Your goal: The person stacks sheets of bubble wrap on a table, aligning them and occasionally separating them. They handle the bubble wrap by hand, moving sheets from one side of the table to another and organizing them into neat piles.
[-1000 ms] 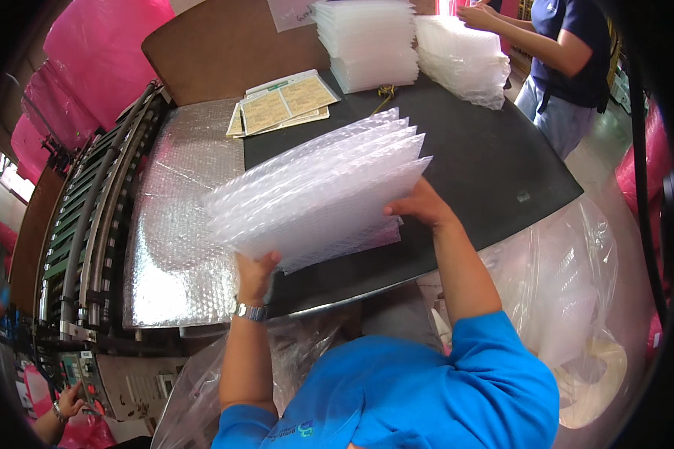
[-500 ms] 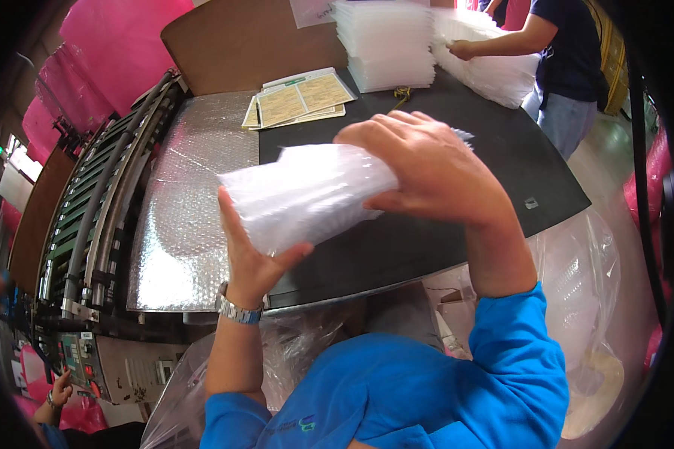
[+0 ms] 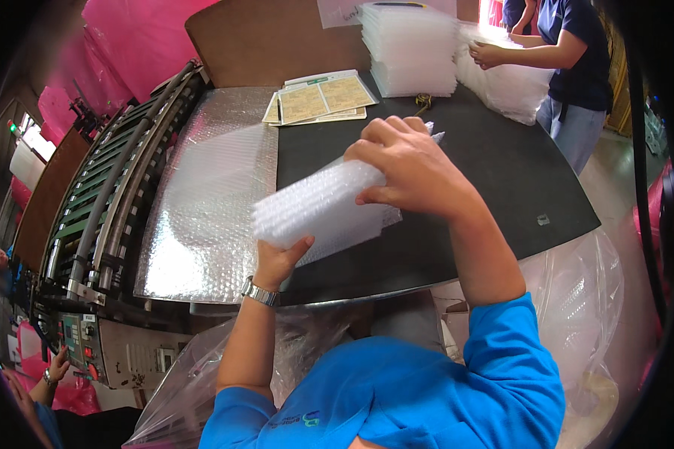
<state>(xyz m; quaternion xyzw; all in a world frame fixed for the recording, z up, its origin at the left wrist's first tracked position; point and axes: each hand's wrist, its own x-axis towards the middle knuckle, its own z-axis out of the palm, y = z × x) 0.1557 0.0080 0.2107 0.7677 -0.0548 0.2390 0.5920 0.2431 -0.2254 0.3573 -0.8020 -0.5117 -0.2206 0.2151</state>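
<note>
right hand (image 3: 408,165) grips bubble-wrap stack (image 3: 326,209) over black tabletop (image 3: 502,187); left hand (image 3: 279,262) at end.

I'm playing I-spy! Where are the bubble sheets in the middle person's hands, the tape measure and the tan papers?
Bubble sheets (image 3: 329,211): head view, front face of the stack.
Tape measure (image 3: 423,99): head view, its case.
Tan papers (image 3: 314,103): head view, top sheet.

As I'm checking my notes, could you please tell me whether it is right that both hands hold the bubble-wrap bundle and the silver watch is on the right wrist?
Not quite: the head view shows the silver watch on the left wrist. The left hand and right hand do hold the bubble-wrap bundle.
</note>
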